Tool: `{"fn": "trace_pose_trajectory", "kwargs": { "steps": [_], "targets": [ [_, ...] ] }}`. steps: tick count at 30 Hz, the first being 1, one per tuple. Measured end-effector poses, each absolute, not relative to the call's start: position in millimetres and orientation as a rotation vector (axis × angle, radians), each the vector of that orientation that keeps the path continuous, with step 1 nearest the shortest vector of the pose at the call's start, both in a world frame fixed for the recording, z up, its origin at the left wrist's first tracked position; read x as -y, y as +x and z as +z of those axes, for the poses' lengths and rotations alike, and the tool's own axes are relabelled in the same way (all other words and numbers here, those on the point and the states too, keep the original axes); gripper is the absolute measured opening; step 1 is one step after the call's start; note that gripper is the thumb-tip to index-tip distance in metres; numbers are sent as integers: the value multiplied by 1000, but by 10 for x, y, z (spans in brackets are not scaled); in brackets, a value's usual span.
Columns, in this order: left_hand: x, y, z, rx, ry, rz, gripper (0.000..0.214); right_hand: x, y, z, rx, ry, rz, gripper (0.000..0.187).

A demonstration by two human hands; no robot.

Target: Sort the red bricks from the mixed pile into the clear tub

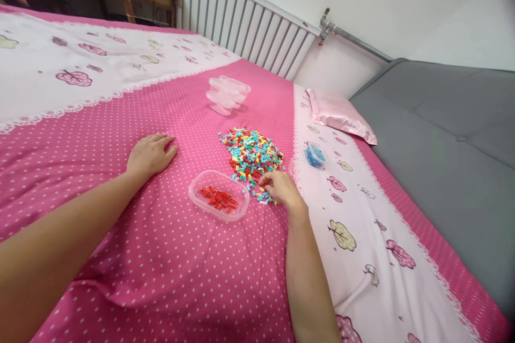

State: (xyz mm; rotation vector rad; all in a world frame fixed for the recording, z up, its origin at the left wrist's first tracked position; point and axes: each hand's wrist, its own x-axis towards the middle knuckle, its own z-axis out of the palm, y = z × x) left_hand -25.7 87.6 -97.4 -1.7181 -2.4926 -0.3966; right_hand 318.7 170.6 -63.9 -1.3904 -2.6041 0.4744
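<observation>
right hand (282, 187) is resting at the near edge of the mixed block pile (257, 154), half curled; can't tell if it's pinching a piece. left hand (151, 154) is lying open and flat on the pink sheet (161, 257), holding nothing. red blocks (219, 199) are sitting in the clear box (240, 204), between the hands and just beside the pile.

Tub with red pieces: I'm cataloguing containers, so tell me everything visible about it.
The tub is shallow, see-through and plastic-looking, a rounded oblong with a rim, no lid on. It sits upright on the bedspread, red pieces covering part of its floor. The pile lies close beyond it; contact with stray pieces is unclear. It lies between the left hand and right hand, touched by neither.
</observation>
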Motion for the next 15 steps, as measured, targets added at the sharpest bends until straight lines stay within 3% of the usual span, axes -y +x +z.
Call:
{"fn": "trace_pose_trajectory", "kwargs": {
  "steps": [15],
  "targets": [
    [-892, -291, -1002, 2487, -1708, -382, 60, -1753, 3233, -671, 2566, -1288, 565, 18]
  ]
}}
